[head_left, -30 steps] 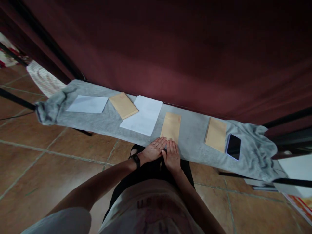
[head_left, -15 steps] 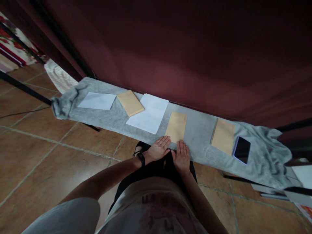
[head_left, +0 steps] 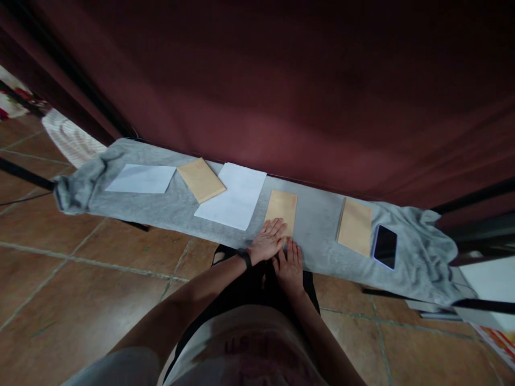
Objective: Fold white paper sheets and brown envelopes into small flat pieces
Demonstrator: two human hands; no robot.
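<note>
A tan envelope (head_left: 282, 203) lies on the grey cloth-covered bench (head_left: 317, 214) in front of me. My left hand (head_left: 269, 239) rests flat over its lower left part, palm down, fingers stretched out. Beside it, my right hand (head_left: 290, 265) lies flat with spread fingertips at the envelope's near edge. Neither hand grips anything. Left of the envelope are white sheets (head_left: 237, 195), partly covered by another tan envelope (head_left: 202, 180). Further left lies a white sheet (head_left: 141, 178).
On the right, a stack of tan envelopes (head_left: 354, 227) sits beside a phone (head_left: 385, 246) with a dark screen. A dark red curtain (head_left: 257, 107) hangs behind the bench. Black metal bars (head_left: 28, 175) run at both sides, above a tiled floor (head_left: 120, 279).
My left hand has slid up and right onto the envelope. My right hand stays near its lower edge. The whole view has shifted slightly.
</note>
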